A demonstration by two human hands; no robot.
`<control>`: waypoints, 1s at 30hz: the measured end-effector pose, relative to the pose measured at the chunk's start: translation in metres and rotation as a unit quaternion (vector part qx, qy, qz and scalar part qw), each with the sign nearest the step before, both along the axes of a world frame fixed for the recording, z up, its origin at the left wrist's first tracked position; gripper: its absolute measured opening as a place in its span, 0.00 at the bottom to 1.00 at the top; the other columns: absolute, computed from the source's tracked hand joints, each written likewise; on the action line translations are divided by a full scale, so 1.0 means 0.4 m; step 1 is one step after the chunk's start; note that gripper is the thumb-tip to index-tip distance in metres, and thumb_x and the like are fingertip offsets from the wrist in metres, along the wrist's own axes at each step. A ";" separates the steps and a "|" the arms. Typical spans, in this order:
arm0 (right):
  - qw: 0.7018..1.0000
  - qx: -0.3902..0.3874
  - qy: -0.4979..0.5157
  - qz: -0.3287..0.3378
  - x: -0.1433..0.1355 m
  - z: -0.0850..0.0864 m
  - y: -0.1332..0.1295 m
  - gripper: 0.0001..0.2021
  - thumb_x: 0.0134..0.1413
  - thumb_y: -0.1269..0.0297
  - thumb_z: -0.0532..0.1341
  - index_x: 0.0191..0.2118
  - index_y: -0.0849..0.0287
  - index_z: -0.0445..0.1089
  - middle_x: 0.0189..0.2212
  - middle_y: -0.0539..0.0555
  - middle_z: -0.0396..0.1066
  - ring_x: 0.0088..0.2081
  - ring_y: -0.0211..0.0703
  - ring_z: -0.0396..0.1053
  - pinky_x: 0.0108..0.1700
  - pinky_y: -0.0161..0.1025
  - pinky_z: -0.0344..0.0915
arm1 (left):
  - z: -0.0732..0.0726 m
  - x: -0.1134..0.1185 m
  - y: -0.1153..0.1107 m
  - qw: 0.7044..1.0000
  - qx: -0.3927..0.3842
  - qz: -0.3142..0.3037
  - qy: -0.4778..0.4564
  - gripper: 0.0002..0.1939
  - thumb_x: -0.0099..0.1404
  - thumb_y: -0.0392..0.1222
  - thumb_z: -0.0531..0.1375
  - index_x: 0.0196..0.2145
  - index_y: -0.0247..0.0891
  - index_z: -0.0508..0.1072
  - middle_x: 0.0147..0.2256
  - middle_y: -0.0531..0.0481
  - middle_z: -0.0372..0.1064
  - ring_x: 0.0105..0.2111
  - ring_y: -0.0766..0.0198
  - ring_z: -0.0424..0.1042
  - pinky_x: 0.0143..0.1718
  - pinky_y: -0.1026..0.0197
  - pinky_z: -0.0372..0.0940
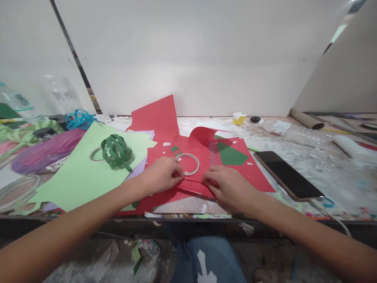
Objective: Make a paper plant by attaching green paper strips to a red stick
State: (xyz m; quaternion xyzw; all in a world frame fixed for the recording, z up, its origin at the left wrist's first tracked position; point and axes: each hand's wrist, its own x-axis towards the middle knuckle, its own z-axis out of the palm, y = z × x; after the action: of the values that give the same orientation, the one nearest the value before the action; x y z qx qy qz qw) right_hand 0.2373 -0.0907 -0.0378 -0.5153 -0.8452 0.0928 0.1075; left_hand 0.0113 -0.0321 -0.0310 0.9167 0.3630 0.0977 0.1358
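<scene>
Between my two hands runs a narrow strip or folded edge of red paper [193, 181], near the table's front. My left hand [163, 173] pinches its left end with closed fingers. At the other end, the fingers of my right hand [226, 184] are pinched on the red paper too. Just beyond the fingertips a roll of narrow white tape [198, 165] lies flat on a red sheet [256, 173]. A green paper piece [232, 154] and a small green square with a hole [180, 153] rest on the same sheet, among tiny white scraps.
Left are light green sheets [79, 173] bearing a dark green paper-strip ball [113, 151], a blue strip ball [78, 118] and a purple plastic bag [50, 151]. A phone [287, 173] with a cable lies right, before a plastic bottle [297, 133]. A white panel [191, 55] stands behind.
</scene>
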 end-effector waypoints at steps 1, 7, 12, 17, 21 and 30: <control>1.000 -0.001 -0.002 -0.003 -0.001 0.003 0.001 0.10 0.59 0.74 0.55 0.35 0.60 0.74 0.32 0.54 0.72 0.33 0.41 0.66 0.33 0.35 0.53 | 0.002 0.001 0.000 1.000 -0.006 0.009 0.004 0.09 0.61 0.36 0.58 0.31 0.38 0.79 0.32 0.47 0.75 0.31 0.62 0.72 0.31 0.63 0.62; 0.999 -0.015 -0.027 -0.009 -0.003 0.020 0.004 0.11 0.61 0.71 0.55 0.32 0.60 0.73 0.28 0.54 0.71 0.31 0.41 0.66 0.31 0.35 0.52 | 0.009 -0.007 0.001 0.996 -0.082 0.038 0.014 0.08 0.59 0.39 0.59 0.34 0.39 0.79 0.29 0.49 0.77 0.27 0.62 0.73 0.27 0.65 0.61; 0.999 0.005 -0.035 0.011 0.000 0.004 0.005 0.12 0.63 0.71 0.53 0.32 0.61 0.71 0.32 0.56 0.70 0.36 0.42 0.66 0.35 0.36 0.54 | 0.016 -0.006 0.005 0.995 -0.087 0.007 0.038 0.10 0.58 0.35 0.58 0.34 0.40 0.79 0.30 0.50 0.77 0.28 0.62 0.73 0.26 0.65 0.61; 0.994 0.070 -0.080 0.031 0.002 -0.018 -0.006 0.09 0.63 0.73 0.53 0.35 0.62 0.70 0.35 0.56 0.69 0.38 0.44 0.64 0.37 0.38 0.54 | 0.034 0.005 0.003 0.993 -0.096 0.016 0.061 0.13 0.54 0.31 0.57 0.33 0.40 0.79 0.26 0.52 0.75 0.26 0.63 0.72 0.25 0.66 0.60; 0.981 0.120 -0.143 0.054 -0.003 -0.026 -0.025 0.08 0.60 0.76 0.55 0.36 0.62 0.70 0.34 0.57 0.69 0.36 0.46 0.63 0.35 0.40 0.52 | 0.035 0.015 -0.006 0.995 -0.069 0.022 0.070 0.14 0.52 0.29 0.57 0.32 0.40 0.78 0.27 0.51 0.75 0.27 0.62 0.72 0.24 0.65 0.59; 0.968 0.191 -0.138 0.088 0.011 -0.044 -0.034 0.08 0.56 0.78 0.57 0.33 0.60 0.71 0.32 0.56 0.69 0.34 0.45 0.62 0.34 0.40 0.51 | 0.012 0.021 -0.038 0.990 0.076 0.025 0.117 0.12 0.55 0.26 0.53 0.28 0.39 0.72 0.31 0.46 0.75 0.29 0.57 0.72 0.24 0.61 0.52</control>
State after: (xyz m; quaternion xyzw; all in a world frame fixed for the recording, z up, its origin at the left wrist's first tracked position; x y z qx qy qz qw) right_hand 0.2419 -0.1043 -0.0553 -0.4168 -0.8959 -0.1331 0.0771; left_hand 0.0197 -0.0472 -0.0263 0.9200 0.3908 0.0205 0.0198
